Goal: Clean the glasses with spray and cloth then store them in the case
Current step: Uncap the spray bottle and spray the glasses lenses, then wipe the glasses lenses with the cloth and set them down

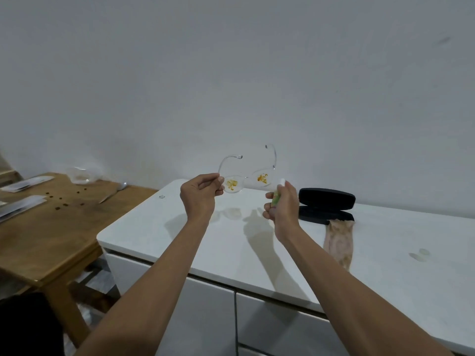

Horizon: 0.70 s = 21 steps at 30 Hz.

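Note:
My left hand (199,196) pinches the clear-framed glasses (246,176) by the left lens rim and holds them up above the white cabinet top (180,235). Both lenses carry orange-yellow smears. My right hand (279,204) grips a small green spray bottle (277,195) with a white top, held just right of the glasses. The black glasses case (326,205) lies open on the cabinet to the right. A pale pinkish cloth (339,242) is spread in front of the case.
A wooden table (51,227) stands to the left with papers, small dark bits and a clear plastic container (81,174). A small clear cap (421,254) lies on the cabinet top at right. White drawers sit below the top, a plain wall behind.

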### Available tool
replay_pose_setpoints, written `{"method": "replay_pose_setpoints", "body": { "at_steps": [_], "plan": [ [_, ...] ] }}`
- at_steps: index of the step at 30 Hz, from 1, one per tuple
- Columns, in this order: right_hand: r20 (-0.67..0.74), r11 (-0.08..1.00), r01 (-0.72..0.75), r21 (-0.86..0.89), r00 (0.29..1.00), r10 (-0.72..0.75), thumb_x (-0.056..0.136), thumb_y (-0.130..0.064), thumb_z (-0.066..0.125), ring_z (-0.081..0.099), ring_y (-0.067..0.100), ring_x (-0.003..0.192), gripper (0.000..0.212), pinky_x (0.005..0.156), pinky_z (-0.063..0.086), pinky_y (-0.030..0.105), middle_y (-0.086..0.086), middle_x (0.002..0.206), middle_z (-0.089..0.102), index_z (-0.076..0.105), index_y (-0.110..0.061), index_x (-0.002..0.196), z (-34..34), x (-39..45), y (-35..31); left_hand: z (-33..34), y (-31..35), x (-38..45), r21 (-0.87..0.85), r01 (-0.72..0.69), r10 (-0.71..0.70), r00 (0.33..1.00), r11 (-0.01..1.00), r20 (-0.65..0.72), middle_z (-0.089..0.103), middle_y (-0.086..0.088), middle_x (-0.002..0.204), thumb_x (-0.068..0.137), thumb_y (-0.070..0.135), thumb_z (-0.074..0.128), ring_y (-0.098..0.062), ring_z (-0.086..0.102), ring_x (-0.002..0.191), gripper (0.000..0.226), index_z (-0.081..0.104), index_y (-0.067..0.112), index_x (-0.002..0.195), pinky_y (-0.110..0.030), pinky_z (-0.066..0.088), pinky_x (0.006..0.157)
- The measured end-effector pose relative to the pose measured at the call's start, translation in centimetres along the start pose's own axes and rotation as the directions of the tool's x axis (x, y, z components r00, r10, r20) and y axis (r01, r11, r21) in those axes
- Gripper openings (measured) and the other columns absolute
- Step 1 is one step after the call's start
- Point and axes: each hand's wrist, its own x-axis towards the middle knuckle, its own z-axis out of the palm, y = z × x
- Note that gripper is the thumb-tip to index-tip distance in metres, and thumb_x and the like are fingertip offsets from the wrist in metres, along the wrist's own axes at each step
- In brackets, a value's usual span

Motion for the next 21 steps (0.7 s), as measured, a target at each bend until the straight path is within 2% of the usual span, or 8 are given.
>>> {"method": "replay_pose_setpoints", "body": {
  "at_steps": [2,4,6,8,11,14,18,21],
  "plan": [
    [-0.089,0.992,0.105,-0.063,0.990,-0.110,0.102,-0.017,0.047,0.050,0.017,0.061,0.025,0.048,0.046,0.029,0.009,0.095,0.061,0.057,-0.014,0.124,-2.3,0.5,-1.7,1.1,-0.5,-0.2,-0.002,0.004,-0.004,1.000,1.000,0.010,0.075,-0.015,0.076,0.081,-0.002,0.080,-0.024,0.069,0.061,0.012,0.076,0.003,0.090,-0.027,0.060,0.063],
    [-0.180,0.966,0.206,-0.155,0.956,-0.233,0.101,-0.017,0.053,0.058,0.015,0.071,0.021,0.061,0.058,0.035,0.006,0.097,0.064,0.061,-0.009,0.119,-5.1,0.9,-3.6,2.6,-0.9,-0.6,0.002,-0.002,0.002,1.000,1.000,0.027,0.075,-0.014,0.076,0.081,-0.003,0.080,-0.022,0.070,0.060,0.012,0.075,0.003,0.090,-0.027,0.061,0.062],
    [-0.247,0.928,0.299,-0.221,0.904,-0.350,0.100,-0.019,0.059,0.063,0.016,0.080,0.022,0.073,0.063,0.036,0.002,0.093,0.061,0.060,-0.015,0.121,-8.5,1.2,-5.6,4.1,-1.4,-0.9,0.008,-0.008,0.007,0.999,1.000,0.047,0.075,-0.011,0.071,0.081,-0.003,0.080,-0.019,0.070,0.057,0.011,0.075,0.004,0.088,-0.026,0.061,0.061],
    [-0.306,0.879,0.361,-0.310,0.838,-0.452,0.097,-0.023,0.064,0.067,0.023,0.089,0.024,0.079,0.065,0.039,0.002,0.096,0.063,0.060,-0.024,0.121,-12.4,1.5,-7.3,5.7,-2.0,-1.2,0.015,-0.015,0.014,0.998,1.000,0.068,0.075,-0.003,0.065,0.081,-0.003,0.080,-0.018,0.070,0.057,0.012,0.075,0.007,0.085,-0.027,0.061,0.061],
    [-0.405,0.817,0.346,-0.461,0.738,-0.541,0.092,-0.029,0.069,0.071,0.035,0.095,0.030,0.091,0.060,0.052,0.002,0.099,0.069,0.064,-0.026,0.122,-18.1,1.1,-9.6,7.8,-3.0,-1.9,0.012,-0.015,0.014,0.996,1.000,0.088,0.074,-0.001,0.063,0.080,-0.002,0.080,-0.022,0.069,0.058,0.013,0.075,0.009,0.083,-0.030,0.061,0.063],
    [-0.450,0.772,0.298,-0.561,0.673,-0.587,0.094,-0.023,0.070,0.071,0.032,0.094,0.033,0.092,0.058,0.054,0.003,0.099,0.069,0.065,-0.021,0.126,-22.8,-0.4,-10.9,9.2,-3.9,-2.5,0.013,-0.001,-0.001,0.995,1.000,0.097,0.074,-0.010,0.070,0.080,-0.001,0.080,-0.027,0.069,0.063,0.012,0.075,0.009,0.083,-0.036,0.061,0.070],
    [-0.483,0.746,0.220,-0.629,0.641,-0.596,0.094,-0.017,0.071,0.067,0.026,0.088,0.031,0.093,0.058,0.054,0.004,0.098,0.069,0.067,-0.017,0.124,-27.8,-2.6,-11.1,10.5,-4.9,-3.6,0.039,0.014,-0.018,0.993,0.999,0.119,0.075,-0.017,0.076,0.080,0.000,0.081,-0.028,0.071,0.065,0.010,0.076,0.007,0.087,-0.039,0.062,0.073],
    [-0.494,0.752,0.172,-0.636,0.658,-0.568,0.094,-0.015,0.071,0.066,0.026,0.089,0.032,0.094,0.057,0.048,0.006,0.101,0.068,0.067,-0.015,0.126,-29.6,-3.5,-10.7,10.9,-4.9,-4.2,0.043,0.026,-0.031,0.992,0.999,0.120,0.075,-0.016,0.076,0.080,0.001,0.081,-0.026,0.071,0.064,0.011,0.076,0.004,0.090,-0.037,0.063,0.072]
  ]
}}
